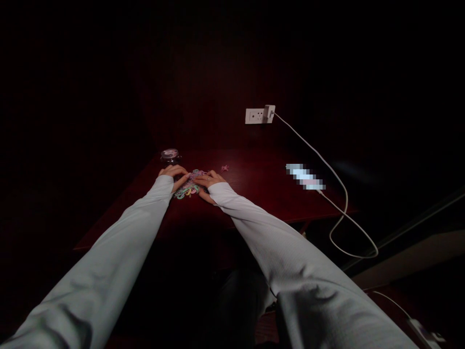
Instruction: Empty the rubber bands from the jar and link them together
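Note:
A heap of small pastel rings [188,192], which look like hair ties, lies on the dark red table between my hands. My left hand [173,173] rests against the left side of the heap, fingers stretched out and thumb apart. From the right, my right hand [209,180] reaches over the heap with its fingers extended and touches the rings. Neither hand visibly grips a single ring. Beyond the right hand is a small pink cluster [224,168], apart from the heap; its kind is too small to tell.
A round clear jar [170,155] stands at the table's [254,194] back left. To the right lies a lit, blurred-out device [305,177], joined by a white cable [327,165] to a charger [269,112] in the wall socket [254,116]. The cable loops over the table's right edge.

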Tool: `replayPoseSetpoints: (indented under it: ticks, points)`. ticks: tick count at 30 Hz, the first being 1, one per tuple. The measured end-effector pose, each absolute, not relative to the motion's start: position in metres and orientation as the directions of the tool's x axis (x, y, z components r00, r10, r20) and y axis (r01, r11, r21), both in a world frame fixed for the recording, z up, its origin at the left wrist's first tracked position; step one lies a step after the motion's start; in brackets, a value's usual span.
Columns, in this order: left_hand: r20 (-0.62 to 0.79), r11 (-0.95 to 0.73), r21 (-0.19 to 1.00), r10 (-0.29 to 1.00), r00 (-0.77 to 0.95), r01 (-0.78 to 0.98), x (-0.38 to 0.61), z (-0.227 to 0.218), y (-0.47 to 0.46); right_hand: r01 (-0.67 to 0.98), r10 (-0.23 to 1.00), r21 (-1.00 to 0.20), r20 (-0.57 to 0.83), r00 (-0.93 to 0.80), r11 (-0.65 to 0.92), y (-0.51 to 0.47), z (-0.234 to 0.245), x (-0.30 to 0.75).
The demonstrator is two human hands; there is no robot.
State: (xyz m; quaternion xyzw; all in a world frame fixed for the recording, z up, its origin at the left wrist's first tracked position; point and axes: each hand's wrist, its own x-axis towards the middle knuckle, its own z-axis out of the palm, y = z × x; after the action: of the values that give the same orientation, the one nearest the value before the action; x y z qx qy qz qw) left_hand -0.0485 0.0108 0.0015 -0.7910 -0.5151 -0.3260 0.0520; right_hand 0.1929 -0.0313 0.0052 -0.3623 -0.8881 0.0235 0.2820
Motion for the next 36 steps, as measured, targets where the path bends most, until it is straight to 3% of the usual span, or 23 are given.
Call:
replayPoseSetpoints:
  ticks: [13, 25, 36]
  points:
    - [0.553, -0.447, 0.252, 0.794, 0.252, 0.858, -0.049, 0.003, 0.011, 0.664, 0.694, -0.266, 0.474, -0.542, 0.699, -0.037, 0.011, 0.196]
    - [0.609, -0.697, 0.261, 0.656, 0.447, 0.668, -0.040, 0.005, 0.000, 0.727, 0.710, -0.235, 0.537, -0.456, 0.645, -0.029, 0.009, 0.200]
    - [0.631, -0.703, 0.238, 0.637, 0.443, 0.670, -0.039, 0.005, -0.002, 0.722, 0.686, -0.196, 0.544, -0.483, 0.664, -0.027, 0.006, 0.199]
